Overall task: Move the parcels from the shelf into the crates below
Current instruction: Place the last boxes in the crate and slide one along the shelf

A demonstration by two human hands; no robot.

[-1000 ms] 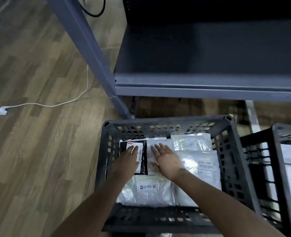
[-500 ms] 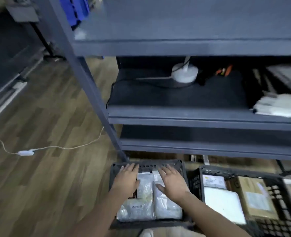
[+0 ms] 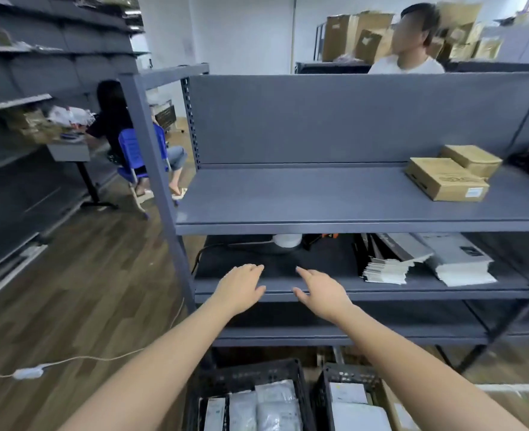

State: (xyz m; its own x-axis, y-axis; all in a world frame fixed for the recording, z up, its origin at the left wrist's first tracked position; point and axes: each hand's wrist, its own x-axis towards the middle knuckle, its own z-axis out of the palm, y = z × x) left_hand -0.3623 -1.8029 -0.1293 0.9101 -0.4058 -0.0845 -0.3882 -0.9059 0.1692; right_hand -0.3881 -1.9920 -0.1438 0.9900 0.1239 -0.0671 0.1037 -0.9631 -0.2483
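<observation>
My left hand (image 3: pixel 241 287) and my right hand (image 3: pixel 323 292) hover side by side in front of the second shelf level, palms down, fingers apart, holding nothing. Two brown cardboard parcels (image 3: pixel 446 178) lie on the right of the grey top shelf (image 3: pixel 288 197). Below my forearms stand two black crates: the left crate (image 3: pixel 244 374) holds several white bagged parcels (image 3: pixel 272 405), and the right crate (image 3: pixel 347 376) holds white flat parcels (image 3: pixel 359 415).
The second shelf carries stacked flat packs (image 3: pixel 425 259), a white round device (image 3: pixel 286 241) and a black cable. A white cord with a switch (image 3: pixel 28 373) crosses the wooden floor at left. One person sits on a blue chair (image 3: pixel 132 157) at left; another stands behind the shelf.
My hands have lifted out of the left crate and risen to the second shelf level. The view has tilted up, bringing the top shelf and its cardboard parcels into sight.
</observation>
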